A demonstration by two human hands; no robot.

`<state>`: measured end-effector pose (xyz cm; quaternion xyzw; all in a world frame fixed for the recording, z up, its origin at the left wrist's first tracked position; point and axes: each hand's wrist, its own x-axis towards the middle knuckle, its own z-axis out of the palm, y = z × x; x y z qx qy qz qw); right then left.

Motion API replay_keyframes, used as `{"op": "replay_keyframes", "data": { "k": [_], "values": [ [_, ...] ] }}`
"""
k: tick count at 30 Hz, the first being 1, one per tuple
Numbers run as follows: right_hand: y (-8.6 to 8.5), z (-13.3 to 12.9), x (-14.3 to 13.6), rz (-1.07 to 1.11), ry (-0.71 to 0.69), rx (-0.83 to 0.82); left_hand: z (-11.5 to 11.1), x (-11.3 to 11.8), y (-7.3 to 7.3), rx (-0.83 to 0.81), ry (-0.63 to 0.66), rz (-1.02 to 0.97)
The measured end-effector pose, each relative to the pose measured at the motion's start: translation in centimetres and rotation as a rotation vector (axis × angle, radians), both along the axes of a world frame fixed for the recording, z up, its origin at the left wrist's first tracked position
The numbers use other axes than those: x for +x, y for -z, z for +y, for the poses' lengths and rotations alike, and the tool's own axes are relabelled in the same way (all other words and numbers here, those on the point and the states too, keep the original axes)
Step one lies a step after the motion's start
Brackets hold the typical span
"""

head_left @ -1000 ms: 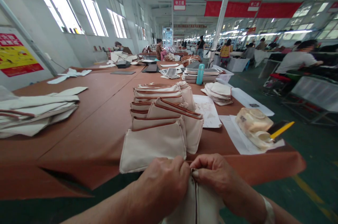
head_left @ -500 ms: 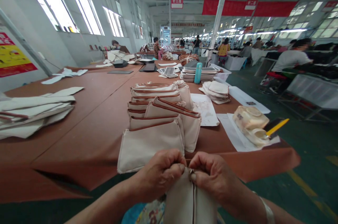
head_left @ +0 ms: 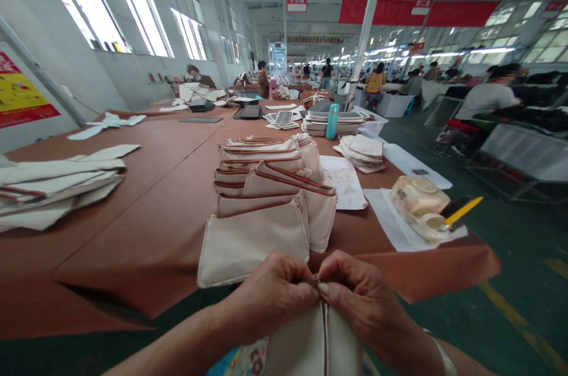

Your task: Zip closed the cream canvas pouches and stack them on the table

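Observation:
Low in front of me, a cream fabric pouch (head_left: 297,340) with a brown-edged seam down its middle hangs from both hands. My left hand (head_left: 275,284) pinches its top edge from the left, thumb against fingertips. From the right, my right hand (head_left: 359,293) pinches the same edge, so the fingertips of both hands nearly meet over the seam. The exact spot between the fingers is partly hidden. Just beyond my hands, a row of similar cream pouches (head_left: 252,240) with brown edging stands on the brown-covered table (head_left: 168,204).
Cream fabric pieces (head_left: 66,181) lie piled on the left. To the right are a stained glue container (head_left: 419,195), a yellow-handled tool (head_left: 464,213), white sheets (head_left: 344,184) and a cream stack (head_left: 364,151). A turquoise bottle (head_left: 332,122) stands farther back. Several people work in the background.
Both hands have drawn closer together at the pouch's top edge, and their fingertips now cover the seam's end. The pouch has shifted slightly left and its top sits a little lower.

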<state>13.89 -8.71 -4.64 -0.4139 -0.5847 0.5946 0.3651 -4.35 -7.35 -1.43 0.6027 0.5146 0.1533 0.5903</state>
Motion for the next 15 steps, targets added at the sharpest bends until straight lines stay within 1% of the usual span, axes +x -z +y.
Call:
{"op": "replay_keyframes", "data": {
  "k": [2, 4, 8, 9, 12, 15],
  "values": [
    [0.3, -0.2, 0.1, -0.028, -0.006, 0.072, -0.2, 0.2, 0.3, -0.003, -0.04, -0.014],
    [0.6, -0.3, 0.4, -0.063, -0.018, 0.209, -0.5, 0.2, 0.4, 0.004, -0.066, -0.028],
    [0.5, -0.4, 1.0, -0.21, -0.114, 0.622, -0.9, 0.2, 0.2, 0.013, -0.096, -0.046],
    [0.4, -0.4, 1.2, -0.253, -0.148, 0.697, -1.0, 0.1, 0.1, 0.012, -0.09, -0.058],
    [0.0, -0.5, 1.6, -0.343, -0.221, 0.819, -1.3, -0.1, -0.1, -0.027, -0.057, -0.151],
    [0.4, -0.3, 1.9, -0.44, -0.227, 0.907, -1.3, -0.2, 0.0, -0.148, -0.088, -0.268]
  ]
}}
